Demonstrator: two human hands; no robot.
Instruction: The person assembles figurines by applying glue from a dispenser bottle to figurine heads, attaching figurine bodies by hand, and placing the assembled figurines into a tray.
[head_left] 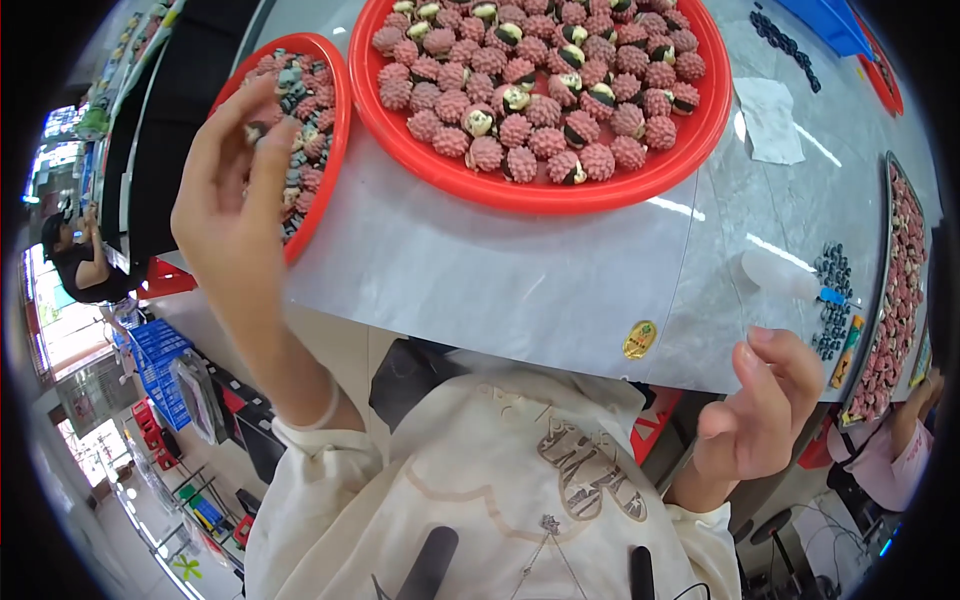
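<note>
My left hand point(235, 185) is raised over a smaller red tray point(338, 150) on the left, its thumb and forefinger curved with a gap between them. A small pale-and-dark piece shows in that gap; it appears to lie beyond the fingers. Small pink ridged pieces and grey bits fill this tray. Beside it, a large round red tray point(540, 200) holds many round pink ridged pieces point(547, 140), some showing cream or dark parts. My right hand point(760, 415) hovers at the table's front edge, palm up, fingers loosely bent and apart, with nothing visible in it.
A marbled grey table point(480, 270) bears a gold oval sticker point(639, 340), a white tissue point(769, 120) and small dark pieces point(833, 300). A long tray of pink pieces point(895, 300) stands at right. Another person point(895, 450) sits at lower right; one more point(85, 260) is far left.
</note>
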